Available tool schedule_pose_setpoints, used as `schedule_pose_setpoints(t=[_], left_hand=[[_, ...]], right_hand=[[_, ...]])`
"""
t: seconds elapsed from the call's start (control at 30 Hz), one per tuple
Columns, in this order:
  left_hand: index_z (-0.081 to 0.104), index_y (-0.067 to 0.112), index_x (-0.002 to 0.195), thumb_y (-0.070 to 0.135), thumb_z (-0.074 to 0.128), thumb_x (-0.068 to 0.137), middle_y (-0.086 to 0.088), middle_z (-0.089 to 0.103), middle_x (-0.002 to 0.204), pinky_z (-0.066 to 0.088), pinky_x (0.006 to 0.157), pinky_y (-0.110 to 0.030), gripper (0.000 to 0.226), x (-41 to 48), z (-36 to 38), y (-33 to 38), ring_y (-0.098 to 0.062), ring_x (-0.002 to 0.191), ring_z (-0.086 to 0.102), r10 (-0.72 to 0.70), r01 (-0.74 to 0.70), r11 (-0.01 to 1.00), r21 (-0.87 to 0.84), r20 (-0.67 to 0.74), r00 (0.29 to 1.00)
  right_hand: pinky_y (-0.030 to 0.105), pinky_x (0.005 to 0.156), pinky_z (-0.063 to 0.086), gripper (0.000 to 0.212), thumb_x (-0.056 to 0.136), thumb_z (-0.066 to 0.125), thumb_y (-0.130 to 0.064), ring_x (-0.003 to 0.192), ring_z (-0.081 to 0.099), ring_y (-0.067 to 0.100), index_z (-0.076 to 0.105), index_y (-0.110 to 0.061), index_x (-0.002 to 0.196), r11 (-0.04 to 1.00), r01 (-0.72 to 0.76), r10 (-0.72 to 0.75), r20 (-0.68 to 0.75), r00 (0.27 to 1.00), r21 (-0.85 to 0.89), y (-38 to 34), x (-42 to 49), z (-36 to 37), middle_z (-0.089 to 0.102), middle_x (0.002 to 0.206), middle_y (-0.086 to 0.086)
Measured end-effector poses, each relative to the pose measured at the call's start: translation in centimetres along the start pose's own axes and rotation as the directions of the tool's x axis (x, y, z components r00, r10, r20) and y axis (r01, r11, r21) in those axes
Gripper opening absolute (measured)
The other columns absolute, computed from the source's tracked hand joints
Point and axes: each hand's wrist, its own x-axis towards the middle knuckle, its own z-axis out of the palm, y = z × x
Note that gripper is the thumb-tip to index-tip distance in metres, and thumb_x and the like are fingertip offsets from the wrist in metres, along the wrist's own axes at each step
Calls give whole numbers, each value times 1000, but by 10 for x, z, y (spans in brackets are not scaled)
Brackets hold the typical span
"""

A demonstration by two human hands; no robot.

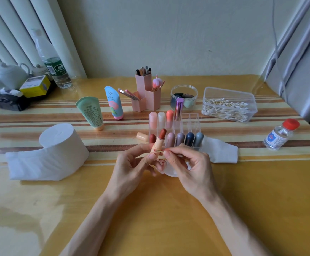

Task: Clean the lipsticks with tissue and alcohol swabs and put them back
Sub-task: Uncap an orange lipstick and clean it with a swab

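Nearest, two bare arms reach out over the yellow surface (261,200). The left hand (130,163) curls its fingers round an open lipstick (158,143). It holds the lipstick up, a bit tilted, with the dark red tip pointing up and away. The right hand (191,167) pinches a thin cotton swab (160,151) between thumb and first finger. The swab lies across the peach tube of the lipstick and touches it. Under both hands sits a small crumpled tissue (170,171) with a red smear on it.

To the left is a big white roll of tissue (62,143), with its loose end spread out in front. To the right lies a folded tissue (222,151), just beside a clear rack (193,124).

The rack stands just behind the hands. Its front row holds five capped lipsticks (180,138), from dark red to grey-blue. Its back row holds three round ones and a tall shiny purple one (178,109). A peach cap (142,136) lies on its side just left of the rack.

Out to the right stands a bottle of alcohol (279,135) with a red top. Farther back are a clear box of cotton swabs (228,106), a round jar (183,97) and a pink holder (146,95) full of pencils and brushes. Two tubes (90,112) stand on their caps there too. In the far left corner are a water bottle (52,61), a white teapot (10,74) and a yellow box (35,85).
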Motion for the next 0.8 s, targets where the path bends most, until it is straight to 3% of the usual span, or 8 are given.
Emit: schedule_pose_setpoints(t=[0.2,0.37,0.47,0.57,0.7,0.8], left_hand=[[71,1,117,10,70,94,-18,74,82,54,57,-33,24,2,0,-3,-27,71,70,-6,6,999,48,6,1000],[68,-1,116,16,52,106,-17,73,87,55,60,-38,26,0,1,-1,-32,78,71,5,-15,996,93,111,994],[65,-1,113,24,47,108,-12,62,77,46,60,-41,32,-1,1,-2,-24,67,56,12,-32,985,170,114,993],[67,5,112,24,49,108,-14,55,72,40,56,-46,26,-1,0,-4,-27,60,46,40,-63,973,224,105,994],[69,2,119,17,64,99,-12,71,82,50,54,-41,26,1,3,0,-25,65,63,27,-26,997,68,-26,999],[66,-3,114,14,59,102,-15,71,81,51,58,-37,22,1,4,0,-25,71,67,13,-13,1000,23,16,1000]], right_hand=[[7,68,53,10,95,70,4,75,72,-3,77,-1,99,996,-7,4,35,999,84,-6,-1,4,73,82,-10],[10,70,52,9,97,71,-7,76,73,3,79,-7,100,999,-3,3,4,1000,48,-5,0,2,77,85,-3],[12,72,53,10,96,72,-9,81,74,5,80,-9,102,999,-24,24,-1,1000,37,-3,0,2,78,88,-6],[13,73,52,10,96,73,-11,82,74,7,81,-10,103,1000,-24,24,-3,1000,11,0,-1,1,77,89,-8],[12,73,50,10,97,73,-12,81,72,6,80,-10,103,1000,-10,10,-15,1000,-15,1,1,1,75,87,-13],[13,72,51,10,97,73,-11,81,73,7,80,-14,103,1000,0,-1,-17,1000,-22,1,1,1,75,87,-13]])
